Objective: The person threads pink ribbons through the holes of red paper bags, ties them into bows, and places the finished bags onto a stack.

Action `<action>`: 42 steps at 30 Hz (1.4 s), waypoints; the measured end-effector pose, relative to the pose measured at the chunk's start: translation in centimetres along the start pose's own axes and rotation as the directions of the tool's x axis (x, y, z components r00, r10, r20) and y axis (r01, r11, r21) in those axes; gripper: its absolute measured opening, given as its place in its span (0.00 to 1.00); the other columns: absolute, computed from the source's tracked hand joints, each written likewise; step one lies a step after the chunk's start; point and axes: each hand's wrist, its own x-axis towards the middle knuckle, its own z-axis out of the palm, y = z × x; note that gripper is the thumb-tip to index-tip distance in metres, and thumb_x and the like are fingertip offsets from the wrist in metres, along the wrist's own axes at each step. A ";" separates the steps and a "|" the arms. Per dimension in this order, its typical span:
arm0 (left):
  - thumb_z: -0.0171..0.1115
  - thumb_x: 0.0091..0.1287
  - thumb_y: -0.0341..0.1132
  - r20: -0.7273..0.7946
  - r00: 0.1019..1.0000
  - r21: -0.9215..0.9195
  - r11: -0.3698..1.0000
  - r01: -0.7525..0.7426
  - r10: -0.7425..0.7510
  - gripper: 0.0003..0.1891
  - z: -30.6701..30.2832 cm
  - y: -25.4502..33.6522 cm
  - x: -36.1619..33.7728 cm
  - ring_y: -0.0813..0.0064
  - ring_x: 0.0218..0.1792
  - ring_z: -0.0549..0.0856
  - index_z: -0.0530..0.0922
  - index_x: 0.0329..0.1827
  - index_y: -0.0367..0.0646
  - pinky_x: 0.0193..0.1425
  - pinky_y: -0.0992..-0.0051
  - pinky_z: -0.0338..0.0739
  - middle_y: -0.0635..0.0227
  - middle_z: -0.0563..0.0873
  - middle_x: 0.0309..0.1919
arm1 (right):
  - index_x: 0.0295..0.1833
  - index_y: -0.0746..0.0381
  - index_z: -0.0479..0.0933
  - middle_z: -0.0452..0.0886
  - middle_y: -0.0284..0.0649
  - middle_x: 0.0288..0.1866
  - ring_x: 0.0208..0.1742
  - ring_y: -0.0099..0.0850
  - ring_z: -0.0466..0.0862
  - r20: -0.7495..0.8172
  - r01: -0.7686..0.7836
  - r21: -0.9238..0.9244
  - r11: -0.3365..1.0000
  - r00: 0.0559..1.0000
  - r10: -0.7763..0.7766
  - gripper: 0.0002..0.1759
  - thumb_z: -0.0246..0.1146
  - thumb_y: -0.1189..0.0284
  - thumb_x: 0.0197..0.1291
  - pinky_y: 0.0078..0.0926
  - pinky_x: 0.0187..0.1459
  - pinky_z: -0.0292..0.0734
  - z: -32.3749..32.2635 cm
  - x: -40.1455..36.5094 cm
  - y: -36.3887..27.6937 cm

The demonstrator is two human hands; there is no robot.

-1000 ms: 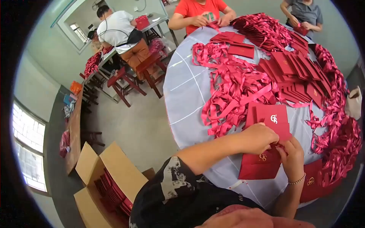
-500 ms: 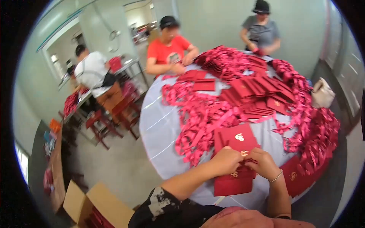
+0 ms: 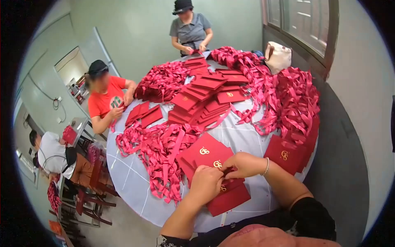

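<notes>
My left hand (image 3: 206,183) and my right hand (image 3: 243,165) meet over a stack of red folders (image 3: 205,151) with gold logos, near the table's front edge. Both hands have their fingers pinched together on something small and dark that I cannot make out. A bracelet circles my right wrist. Below my hands lies the plain red lower part (image 3: 228,200) of the folders. Pink ribbons (image 3: 164,164) lie in a tangled heap left of the stack.
The round table (image 3: 135,181) also bears piled red folders (image 3: 191,99), ribbon heaps (image 3: 294,99) and more folders (image 3: 284,154) at right. A pale bag (image 3: 278,57) stands behind. Co-workers in red (image 3: 108,96) and grey (image 3: 191,31) handle red pieces; another person (image 3: 53,154) is far left.
The view has swung to the right, so the table and people appear further left. Both hands remain close together over the folder stack.
</notes>
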 end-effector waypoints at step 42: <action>0.73 0.55 0.29 0.122 0.992 -0.295 0.955 0.017 0.019 0.06 -1.3 -0.7 -1.0 0.69 0.34 0.87 0.84 0.35 0.43 0.53 0.65 0.75 0.67 0.88 0.31 | 0.54 0.67 0.77 0.83 0.35 0.40 0.38 0.21 0.82 -0.159 -0.084 0.556 0.827 0.966 0.205 0.11 0.57 0.76 0.71 0.21 0.42 0.78 3.6 2.3 2.4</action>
